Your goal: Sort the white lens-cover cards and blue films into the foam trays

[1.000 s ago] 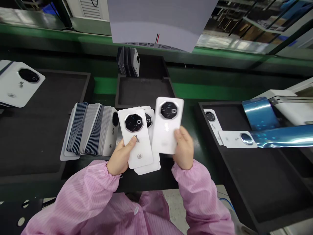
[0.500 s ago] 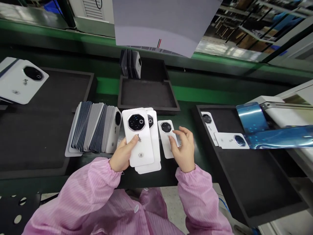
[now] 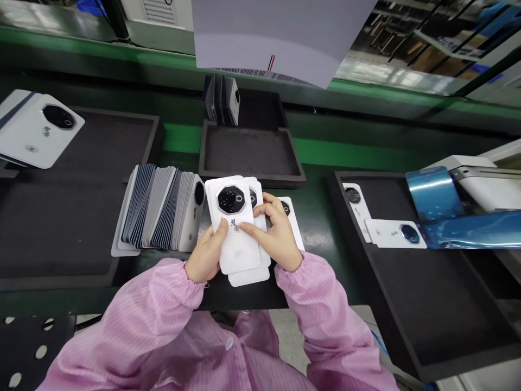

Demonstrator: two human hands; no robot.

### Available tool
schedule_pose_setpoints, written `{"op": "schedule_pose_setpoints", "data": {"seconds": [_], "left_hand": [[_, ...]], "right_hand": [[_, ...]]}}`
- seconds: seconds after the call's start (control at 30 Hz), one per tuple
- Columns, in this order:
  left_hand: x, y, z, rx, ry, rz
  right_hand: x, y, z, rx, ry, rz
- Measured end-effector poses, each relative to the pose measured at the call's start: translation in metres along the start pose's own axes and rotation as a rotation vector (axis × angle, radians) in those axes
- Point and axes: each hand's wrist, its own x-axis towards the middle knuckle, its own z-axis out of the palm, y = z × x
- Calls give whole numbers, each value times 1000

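Here we are at the bench (image 3: 321,217), and the left hand (image 3: 206,255) has a firm hold on a fan of panels (image 3: 249,278), thumb flat on the top one (image 3: 232,250). We'd say they're fanned so each edge can be picked out. Their lens windows point away from the body, perhaps to keep the print readable.

Over comes the reach of the right hand (image 3: 280,239): thumb on the top panel near its print, fingers curled at the edge of the panel beneath. Whether that's a pinch or a light touch, we can't tell. The left fingers are out of sight below the fan, so we can't count the panels there.

Just beyond the right hand lies a loose panel (image 3: 296,231), half covered by it. On the left, a row (image 3: 158,209) leans on edge, packed tight, likely to save room; whether it overlaps the left tray (image 3: 61,217), we can't be sure. The far-left panels (image 3: 40,130) are cut off by the frame, as is the blue film (image 3: 476,228) on the right.
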Motion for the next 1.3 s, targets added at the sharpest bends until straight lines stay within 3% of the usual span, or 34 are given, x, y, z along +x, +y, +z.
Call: {"op": "schedule_pose_setpoints", "data": {"seconds": [0.13, 0.23, 0.37, 0.63, 0.77, 1.03, 1.17, 1.3], "left_hand": [[0, 0, 0, -26, 65, -13], [0, 2, 0, -19, 88, -32], [-2, 4, 2, -6, 91, -55], [-4, 8, 4, -46, 92, -100], [-3, 7, 2, -69, 64, -104], [-2, 2, -4, -81, 1, -55], [-4, 4, -2, -69, 10, -35], [-4, 3, 0, -32, 0, -35]], "right_hand": [[1, 4, -4, 182, 21, 1], [3, 7, -12, 285, 130, -21], [4, 11, -27, 309, 300, -39], [5, 13, -46, 314, 398, 14], [5, 14, -42, 214, 316, 3], [-11, 4, 1, 126, 95, -93], [-21, 1, 11, 50, -16, -102], [-23, 0, 10, 84, 72, -127]]}}
